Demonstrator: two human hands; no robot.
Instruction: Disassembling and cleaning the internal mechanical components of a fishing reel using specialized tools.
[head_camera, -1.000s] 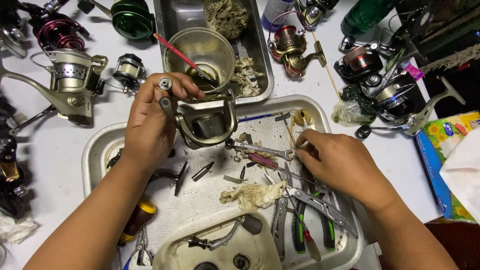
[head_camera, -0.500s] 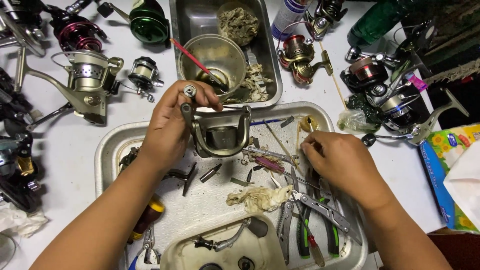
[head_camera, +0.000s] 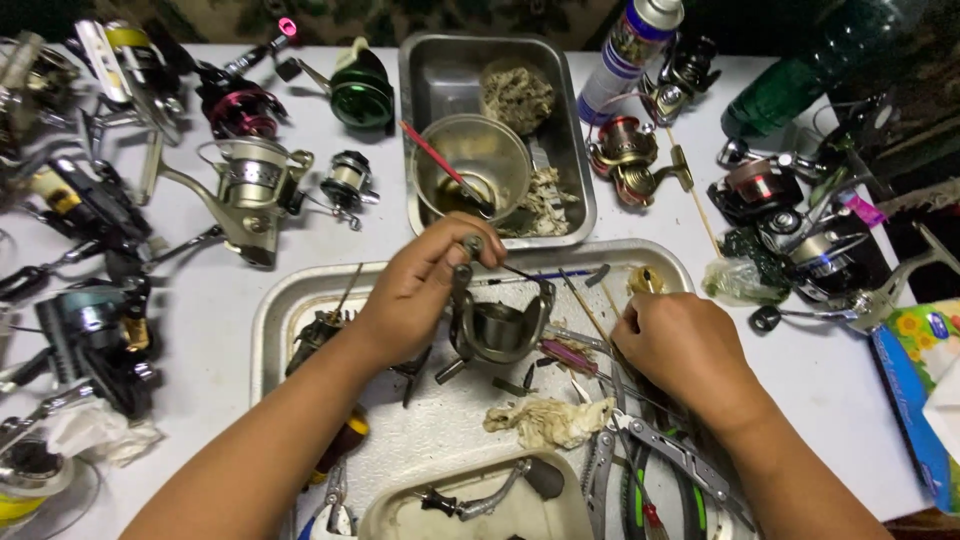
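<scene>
Metal reel body (head_camera: 497, 325) pinched by raised left hand (head_camera: 425, 290); right hand (head_camera: 680, 345) curled.

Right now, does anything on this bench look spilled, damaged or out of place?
Nothing spilled. The reel body in the left hand is stripped, its loose parts scattered in the metal tray beside a grimy rag. The right hand rests among the tools.

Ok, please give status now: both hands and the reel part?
Left hand grips reel body by its stem, lifted over tray. Right hand down among tools on tray, grasp hidden. Rag lies below reel body.
</scene>
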